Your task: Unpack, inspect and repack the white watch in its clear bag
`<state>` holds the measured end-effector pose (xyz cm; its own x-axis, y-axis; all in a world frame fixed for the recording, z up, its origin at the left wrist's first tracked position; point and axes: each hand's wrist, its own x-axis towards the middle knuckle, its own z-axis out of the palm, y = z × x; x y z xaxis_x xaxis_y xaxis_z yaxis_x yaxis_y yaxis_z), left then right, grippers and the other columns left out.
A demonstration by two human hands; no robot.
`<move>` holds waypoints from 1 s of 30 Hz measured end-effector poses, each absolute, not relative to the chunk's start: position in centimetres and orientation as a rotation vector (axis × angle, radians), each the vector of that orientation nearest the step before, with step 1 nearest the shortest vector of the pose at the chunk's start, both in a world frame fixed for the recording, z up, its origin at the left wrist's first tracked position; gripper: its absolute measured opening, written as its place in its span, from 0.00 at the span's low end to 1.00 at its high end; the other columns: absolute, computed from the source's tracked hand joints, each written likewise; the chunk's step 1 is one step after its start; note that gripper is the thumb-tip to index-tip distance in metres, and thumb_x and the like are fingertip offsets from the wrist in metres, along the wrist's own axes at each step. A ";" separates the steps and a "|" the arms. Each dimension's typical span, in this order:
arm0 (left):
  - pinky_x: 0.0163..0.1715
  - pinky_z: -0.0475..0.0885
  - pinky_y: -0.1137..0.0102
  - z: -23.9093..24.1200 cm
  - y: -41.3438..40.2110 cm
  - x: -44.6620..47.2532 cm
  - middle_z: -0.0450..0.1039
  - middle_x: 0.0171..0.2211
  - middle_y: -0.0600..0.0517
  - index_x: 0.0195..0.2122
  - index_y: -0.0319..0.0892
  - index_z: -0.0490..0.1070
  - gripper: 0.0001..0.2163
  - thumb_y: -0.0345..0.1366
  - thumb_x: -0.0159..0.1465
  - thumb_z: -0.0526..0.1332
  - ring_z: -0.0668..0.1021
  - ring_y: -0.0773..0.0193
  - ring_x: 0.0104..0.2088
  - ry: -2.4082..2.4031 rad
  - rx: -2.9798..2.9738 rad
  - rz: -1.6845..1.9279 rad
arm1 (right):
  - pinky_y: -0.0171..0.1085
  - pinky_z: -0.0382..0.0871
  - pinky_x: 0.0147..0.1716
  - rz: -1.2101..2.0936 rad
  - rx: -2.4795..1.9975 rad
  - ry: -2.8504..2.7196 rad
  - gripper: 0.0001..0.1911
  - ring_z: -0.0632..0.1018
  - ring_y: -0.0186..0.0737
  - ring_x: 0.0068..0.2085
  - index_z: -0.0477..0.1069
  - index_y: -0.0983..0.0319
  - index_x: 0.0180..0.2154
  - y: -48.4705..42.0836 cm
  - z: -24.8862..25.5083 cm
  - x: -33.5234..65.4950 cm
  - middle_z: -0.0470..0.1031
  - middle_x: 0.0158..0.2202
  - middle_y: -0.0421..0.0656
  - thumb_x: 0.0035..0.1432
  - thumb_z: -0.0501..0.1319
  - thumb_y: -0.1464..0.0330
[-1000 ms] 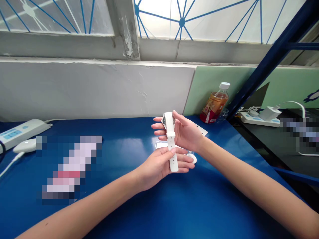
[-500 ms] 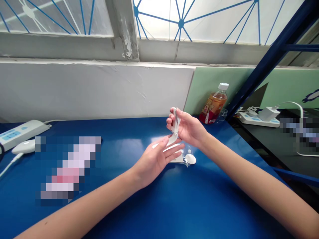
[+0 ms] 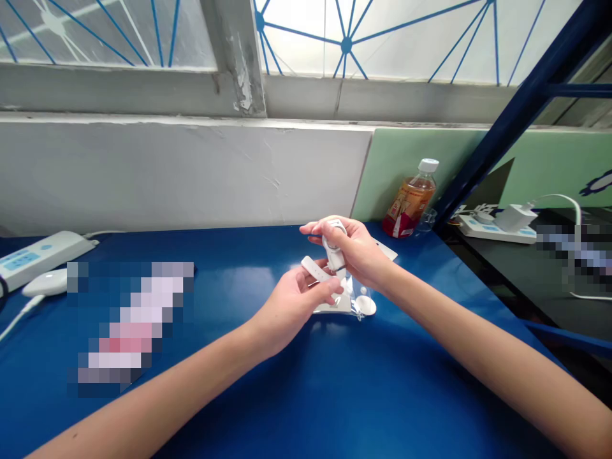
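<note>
Both hands are raised over the blue table, on a white wristwatch (image 3: pixel 336 255). My right hand (image 3: pixel 359 250) grips its round case between thumb and fingers. Closed around the strap's lower part, my left hand (image 3: pixel 299 299) has its thumb pressed near the join with the case. One strap end, with small holes, sticks up to the left above the left fingers. Beneath the hands lies a clear plastic bag (image 3: pixel 356 290) with pale flat pieces, partly hidden. A round white disc (image 3: pixel 366 306) is at the bag's right edge.
A drink bottle (image 3: pixel 411 199) stands against the green panel. A white card corner (image 3: pixel 388 250) shows behind the right wrist. At left are a power strip (image 3: pixel 45 255), a white corded device (image 3: pixel 48 281) and a blurred-out flat object (image 3: pixel 138 325). A blue frame post (image 3: pixel 507 95) rises at right.
The watch has turned so its case now shows in the right hand, which has lowered slightly. My left hand's spread fingers have closed on the strap.
</note>
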<state>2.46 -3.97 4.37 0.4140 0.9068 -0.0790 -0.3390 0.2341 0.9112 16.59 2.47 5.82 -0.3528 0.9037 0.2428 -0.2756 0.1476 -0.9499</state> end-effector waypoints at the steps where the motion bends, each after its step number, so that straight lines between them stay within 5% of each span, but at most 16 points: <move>1: 0.39 0.69 0.69 4.2 -3.9 2.4 0.74 0.39 0.49 0.39 0.37 0.73 0.12 0.38 0.59 0.70 0.76 0.64 0.37 0.744 1.013 0.947 | 0.38 0.76 0.42 1.437 -0.676 -1.422 0.13 0.78 0.43 0.49 0.79 0.57 0.34 2.4 5.7 16.6 0.80 0.44 0.43 0.55 0.67 0.54; 5: 0.32 0.65 0.72 4.0 -3.7 2.0 0.74 0.33 0.51 0.40 0.37 0.74 0.10 0.38 0.61 0.68 0.72 0.68 0.31 0.820 1.144 0.886 | 0.38 0.77 0.38 1.649 -0.676 -1.497 0.17 0.81 0.44 0.44 0.79 0.59 0.38 2.2 5.6 16.6 0.81 0.44 0.45 0.59 0.63 0.53; 10: 0.37 0.67 0.69 4.0 -3.6 2.0 0.77 0.39 0.46 0.43 0.36 0.75 0.10 0.36 0.63 0.64 0.74 0.64 0.35 0.852 1.153 0.845 | 0.31 0.74 0.21 1.717 -0.730 -1.489 0.18 0.82 0.37 0.28 0.77 0.61 0.39 2.1 5.6 16.6 0.82 0.35 0.45 0.60 0.62 0.53; 16: 0.37 0.70 0.69 4.0 -3.5 2.2 0.78 0.44 0.42 0.44 0.35 0.75 0.14 0.41 0.63 0.65 0.76 0.66 0.33 0.893 1.068 0.891 | 0.38 0.79 0.38 1.586 -0.591 -1.333 0.16 0.83 0.41 0.39 0.77 0.61 0.40 2.3 5.6 16.3 0.82 0.37 0.46 0.61 0.62 0.56; 20: 0.42 0.73 0.64 3.9 -3.6 2.3 0.77 0.47 0.40 0.49 0.35 0.72 0.18 0.43 0.64 0.64 0.80 0.59 0.39 0.839 1.038 0.899 | 0.38 0.78 0.40 1.659 -0.592 -1.234 0.12 0.82 0.40 0.40 0.78 0.61 0.39 2.5 5.9 16.5 0.82 0.38 0.45 0.63 0.60 0.60; 30: 0.41 0.76 0.65 3.5 -3.9 2.5 0.80 0.38 0.40 0.40 0.33 0.74 0.16 0.44 0.66 0.62 0.83 0.55 0.38 0.697 1.089 0.776 | 0.35 0.77 0.44 1.990 -0.558 -1.073 0.16 0.82 0.38 0.41 0.78 0.65 0.40 2.6 6.7 16.8 0.82 0.41 0.47 0.66 0.51 0.72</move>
<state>2.49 -3.94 3.50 0.5513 0.8266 -0.1129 -0.2012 0.2630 0.9436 16.81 2.64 6.66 -0.5907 0.8068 -0.0108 -0.4347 -0.3294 -0.8382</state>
